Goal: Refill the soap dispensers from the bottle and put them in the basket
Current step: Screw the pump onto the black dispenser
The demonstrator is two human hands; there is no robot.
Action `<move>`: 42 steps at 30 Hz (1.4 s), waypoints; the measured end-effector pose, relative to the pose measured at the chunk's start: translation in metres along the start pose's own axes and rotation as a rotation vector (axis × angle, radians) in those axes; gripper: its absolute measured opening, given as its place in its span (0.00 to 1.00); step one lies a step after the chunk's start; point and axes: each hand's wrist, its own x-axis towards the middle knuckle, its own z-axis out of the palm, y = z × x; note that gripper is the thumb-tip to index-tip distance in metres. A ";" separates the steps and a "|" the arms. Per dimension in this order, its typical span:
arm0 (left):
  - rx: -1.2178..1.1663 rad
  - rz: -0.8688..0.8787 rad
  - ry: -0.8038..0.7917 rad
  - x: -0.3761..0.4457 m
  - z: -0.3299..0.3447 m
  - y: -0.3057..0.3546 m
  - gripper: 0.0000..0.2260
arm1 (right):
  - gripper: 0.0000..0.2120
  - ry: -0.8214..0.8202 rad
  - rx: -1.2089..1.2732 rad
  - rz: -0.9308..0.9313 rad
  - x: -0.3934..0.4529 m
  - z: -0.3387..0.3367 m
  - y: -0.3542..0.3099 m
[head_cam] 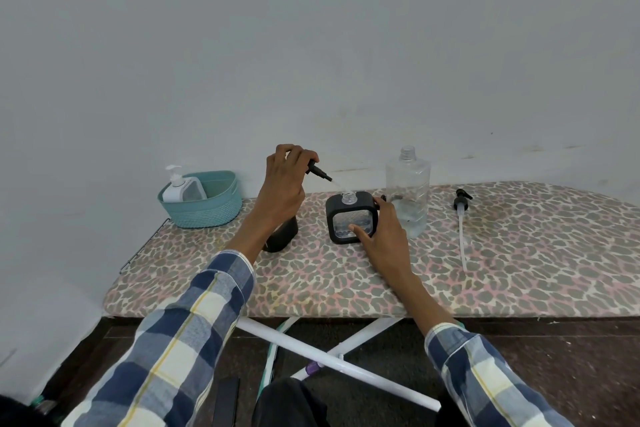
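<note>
Two hands busy: your left hand [282, 180] pinches the black pump head [317, 172], tube tip over the square dispenser [351, 218] mid-board; your right hand [382, 230] grips its side. Risk: tube misses the open neck, dispenser tips, soap spills.

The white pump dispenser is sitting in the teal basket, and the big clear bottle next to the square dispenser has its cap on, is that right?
Not quite. The head view shows the big clear bottle with its cap off; its threaded neck stands open. The rest holds: the white pump dispenser sits in the teal basket, and the bottle stands next to the square dispenser.
</note>
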 end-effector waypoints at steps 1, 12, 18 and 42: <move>0.013 -0.006 0.007 0.001 -0.001 -0.001 0.25 | 0.36 0.000 0.001 0.001 0.000 0.000 0.000; 0.244 0.245 -0.098 0.011 0.004 0.026 0.29 | 0.35 0.021 -0.019 -0.012 0.000 0.001 0.001; 0.299 0.360 -0.247 0.010 0.026 0.061 0.21 | 0.35 0.038 -0.005 -0.016 -0.001 0.002 0.001; -0.905 -0.617 0.077 -0.020 0.081 0.082 0.11 | 0.29 0.052 0.022 -0.068 0.001 0.004 0.004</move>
